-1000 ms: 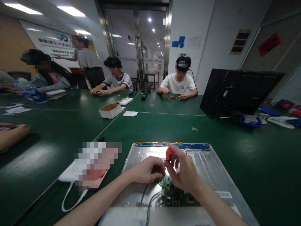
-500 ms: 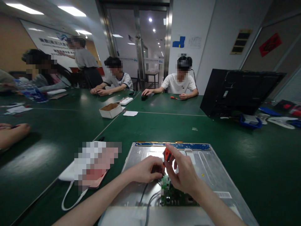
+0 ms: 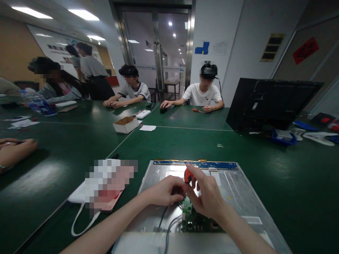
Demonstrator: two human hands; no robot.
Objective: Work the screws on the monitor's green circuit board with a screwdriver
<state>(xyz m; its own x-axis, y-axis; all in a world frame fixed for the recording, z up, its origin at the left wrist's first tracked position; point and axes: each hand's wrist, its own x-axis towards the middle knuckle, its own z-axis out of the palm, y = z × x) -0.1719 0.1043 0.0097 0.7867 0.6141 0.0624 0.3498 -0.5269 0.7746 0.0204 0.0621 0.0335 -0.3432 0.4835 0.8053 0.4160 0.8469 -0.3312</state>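
Observation:
An orange-and-black screwdriver (image 3: 188, 175) stands roughly upright in my right hand (image 3: 208, 192), whose fingers grip its handle. Its lower end points down at the upper left corner of a green circuit board (image 3: 194, 220). Close beside the screwdriver, my left hand (image 3: 168, 190) has thumb and fingers pinched together by that corner; what they hold is hidden. The board rests on a silvery metal panel (image 3: 235, 197), with a narrow blue circuit strip (image 3: 222, 165) along the far edge. Grey cables (image 3: 169, 229) run over the panel left of the board.
To the left lie a white device (image 3: 78, 192) and a pink phone (image 3: 112, 203) with a white cable (image 3: 75, 231). Farther off are an open white box (image 3: 125, 125), a paper (image 3: 147, 128) and a black monitor (image 3: 270, 106). Several people sit or stand around the green table (image 3: 185, 143).
The screwdriver handle has turned and shifted slightly between my fingers. My left hand stays in place. Across the table, a person has reached out to a small black object.

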